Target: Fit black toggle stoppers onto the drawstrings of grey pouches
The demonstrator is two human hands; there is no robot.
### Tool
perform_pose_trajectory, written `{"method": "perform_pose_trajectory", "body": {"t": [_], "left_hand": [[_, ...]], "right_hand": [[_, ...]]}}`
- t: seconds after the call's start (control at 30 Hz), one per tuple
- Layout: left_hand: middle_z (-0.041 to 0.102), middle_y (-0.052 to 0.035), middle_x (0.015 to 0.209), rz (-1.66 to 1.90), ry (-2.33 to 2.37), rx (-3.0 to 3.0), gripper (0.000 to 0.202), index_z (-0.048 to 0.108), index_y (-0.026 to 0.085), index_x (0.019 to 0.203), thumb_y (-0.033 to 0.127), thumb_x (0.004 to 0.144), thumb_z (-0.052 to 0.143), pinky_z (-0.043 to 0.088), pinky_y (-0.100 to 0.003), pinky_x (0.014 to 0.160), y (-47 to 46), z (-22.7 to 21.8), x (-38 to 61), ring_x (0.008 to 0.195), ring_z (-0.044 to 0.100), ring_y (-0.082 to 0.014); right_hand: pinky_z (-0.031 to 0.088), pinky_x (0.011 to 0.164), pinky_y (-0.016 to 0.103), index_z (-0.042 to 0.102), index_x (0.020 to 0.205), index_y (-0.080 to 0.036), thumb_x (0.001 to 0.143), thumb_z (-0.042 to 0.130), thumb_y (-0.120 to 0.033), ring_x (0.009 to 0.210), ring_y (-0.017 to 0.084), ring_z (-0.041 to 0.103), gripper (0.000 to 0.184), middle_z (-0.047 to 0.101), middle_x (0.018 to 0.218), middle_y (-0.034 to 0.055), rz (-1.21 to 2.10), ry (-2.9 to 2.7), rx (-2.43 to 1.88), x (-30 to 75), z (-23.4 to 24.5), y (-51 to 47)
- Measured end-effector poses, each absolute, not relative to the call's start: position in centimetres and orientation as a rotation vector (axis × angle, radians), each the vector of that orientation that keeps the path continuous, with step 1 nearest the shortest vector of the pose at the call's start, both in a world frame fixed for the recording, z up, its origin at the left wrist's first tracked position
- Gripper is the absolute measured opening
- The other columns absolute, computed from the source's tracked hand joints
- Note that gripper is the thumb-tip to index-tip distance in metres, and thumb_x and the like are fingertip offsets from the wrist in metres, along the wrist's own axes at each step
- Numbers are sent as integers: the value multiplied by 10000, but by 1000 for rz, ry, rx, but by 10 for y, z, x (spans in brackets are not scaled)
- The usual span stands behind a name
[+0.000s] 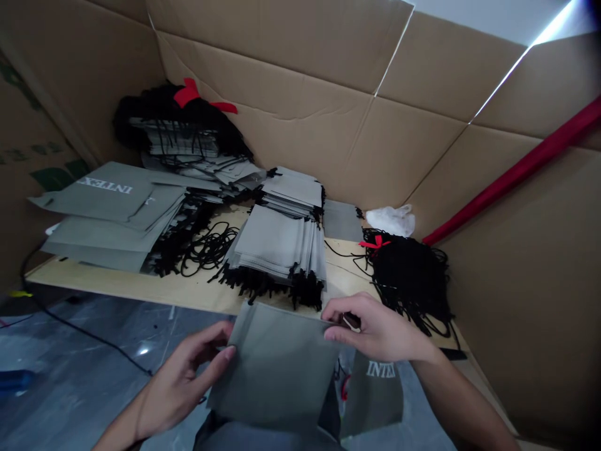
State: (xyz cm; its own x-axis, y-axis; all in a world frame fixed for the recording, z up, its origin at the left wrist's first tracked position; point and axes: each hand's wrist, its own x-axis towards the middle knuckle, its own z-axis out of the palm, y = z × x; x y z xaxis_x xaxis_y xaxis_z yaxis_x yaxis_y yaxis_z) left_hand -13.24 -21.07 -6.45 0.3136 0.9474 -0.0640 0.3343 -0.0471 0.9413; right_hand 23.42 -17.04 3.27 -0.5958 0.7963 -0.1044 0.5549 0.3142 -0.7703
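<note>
A grey flat fabric drawstring bag (277,360) lies spread between my hands, above my lap. My left hand (195,363) grips its left edge, thumb in front and fingers partly hidden behind. At the upper right corner my right hand (361,326) pinches the cloth between thumb and fingers. A small black cord end shows at the bag's upper left corner. Just beyond, on the wooden board, sits a stack of similar grey bags (272,235) with black cord ends facing me. Under my right forearm hangs another grey piece (375,394) with white lettering.
Larger grey bags (107,200) printed INTEX lie at left. Loose black cords (211,247) are beside them. A bundle of black cords (408,269) with a red tie sits at right, near a white plastic bag (392,219). Cardboard walls (282,81) enclose the wooden board (117,285).
</note>
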Motion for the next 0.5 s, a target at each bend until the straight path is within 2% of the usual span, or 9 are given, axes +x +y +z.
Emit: {"method": "perform_pose_trajectory", "body": {"t": [0.07, 0.13, 0.27, 0.4, 0.5], "left_hand": [[629, 3, 856, 745, 1193, 1523, 338, 706, 237, 990, 564, 967, 791, 521, -219, 666, -210, -60, -131, 766, 576, -164], [596, 23, 829, 731, 1171, 1429, 330, 693, 242, 993, 524, 927, 850, 476, -196, 597, -210, -59, -132, 696, 515, -134], [576, 43, 818, 665, 1083, 1279, 359, 664, 249, 1037, 568, 965, 812, 392, -173, 467, -210, -73, -135, 552, 451, -85], [580, 37, 821, 652, 1038, 1296, 422, 647, 242, 1033, 644, 988, 767, 430, -161, 447, -206, -84, -136, 528, 471, -76], [563, 38, 813, 659, 1026, 1311, 418, 647, 242, 1035, 655, 1029, 707, 464, -155, 455, -202, -82, -133, 534, 471, -73]], "right_hand": [[451, 656, 247, 770, 997, -188, 1024, 797, -433, 731, 123, 570, 248, 688, 814, -19, 1179, -2289, -1233, 235, 27, -171], [436, 648, 245, 755, 967, -186, 1009, 815, -446, 720, 120, 549, 271, 660, 797, -30, 1204, -2308, -1258, 236, 23, -171], [398, 645, 262, 682, 854, -189, 999, 815, -473, 708, 126, 535, 345, 611, 753, -39, 1229, -2354, -1308, 239, 17, -173], [352, 636, 274, 560, 787, -205, 1042, 741, -494, 683, 122, 482, 426, 553, 714, -50, 1179, -2343, -1379, 241, 10, -174], [344, 635, 277, 533, 787, -209, 1044, 731, -477, 685, 123, 469, 420, 549, 719, -51, 1171, -2318, -1411, 242, 7, -174]]}}
